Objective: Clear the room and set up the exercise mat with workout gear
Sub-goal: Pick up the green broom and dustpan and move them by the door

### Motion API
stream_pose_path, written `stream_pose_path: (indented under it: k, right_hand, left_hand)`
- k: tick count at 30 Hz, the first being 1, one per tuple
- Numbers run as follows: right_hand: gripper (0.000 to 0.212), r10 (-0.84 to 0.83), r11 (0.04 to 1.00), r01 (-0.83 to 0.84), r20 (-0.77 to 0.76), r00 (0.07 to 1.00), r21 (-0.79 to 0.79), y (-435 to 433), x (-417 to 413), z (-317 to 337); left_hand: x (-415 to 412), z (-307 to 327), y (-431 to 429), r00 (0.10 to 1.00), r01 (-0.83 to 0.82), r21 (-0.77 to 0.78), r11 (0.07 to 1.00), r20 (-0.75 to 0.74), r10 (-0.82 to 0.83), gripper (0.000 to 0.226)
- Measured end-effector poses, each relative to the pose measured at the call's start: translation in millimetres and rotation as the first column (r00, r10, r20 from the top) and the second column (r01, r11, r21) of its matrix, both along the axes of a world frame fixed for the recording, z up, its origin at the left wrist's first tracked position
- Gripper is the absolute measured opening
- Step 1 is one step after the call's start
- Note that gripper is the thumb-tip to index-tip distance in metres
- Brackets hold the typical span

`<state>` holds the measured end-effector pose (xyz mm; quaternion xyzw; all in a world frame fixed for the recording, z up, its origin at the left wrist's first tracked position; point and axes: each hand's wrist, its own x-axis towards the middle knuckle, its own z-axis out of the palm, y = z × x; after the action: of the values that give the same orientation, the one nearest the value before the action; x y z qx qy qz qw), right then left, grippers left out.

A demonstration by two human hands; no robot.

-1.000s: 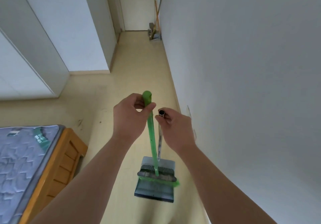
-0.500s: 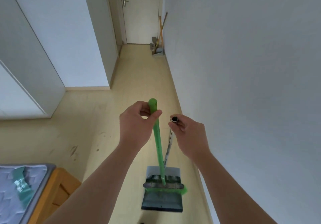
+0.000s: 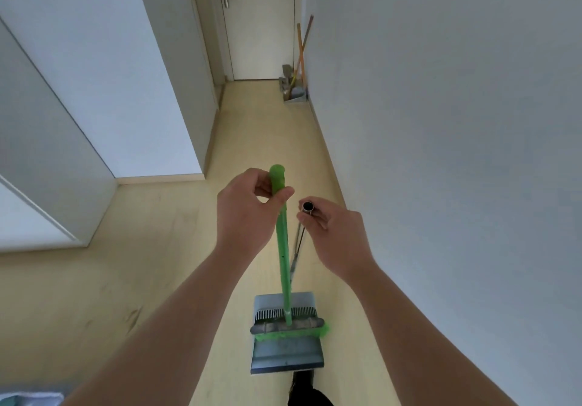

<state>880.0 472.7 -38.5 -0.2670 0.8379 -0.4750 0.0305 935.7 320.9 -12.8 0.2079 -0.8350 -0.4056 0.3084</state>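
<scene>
Gripping top end of long green plastic broom w/ L hand, fingers curled round shaft, thumb pressed across it. Long axis approx upright, running 12–6: handle tip toward 12, green bristle head down at 6, low centre of view. Pinching open tube end of grey dustpan w/ thin metal handle in R hand, thumb & forefinger closed on it; bristles overlapping pan, lip pointing to 6. Along pale wood floor toward 12–1: leaning wooden-handled brooms beside white door.
</scene>
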Motion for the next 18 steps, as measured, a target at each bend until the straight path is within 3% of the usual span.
stream_pose_path:
  k: [8, 18]
  right_hand:
    - [0.02, 0.141, 0.99, -0.141, 0.065, 0.988, -0.018, -107, -164, 12]
    - [0.02, 0.147, 0.989, -0.147, 0.005, 0.989, 0.008, -245, -332, 13]
  left_hand:
    - [-160, 15, -103, 0.995, -0.095, -0.011, 0.995, 0.025, 0.096, 0.02]
    - [-312, 12, -234, 0.992, -0.121, 0.053, 0.991, -0.024, 0.122, 0.02]
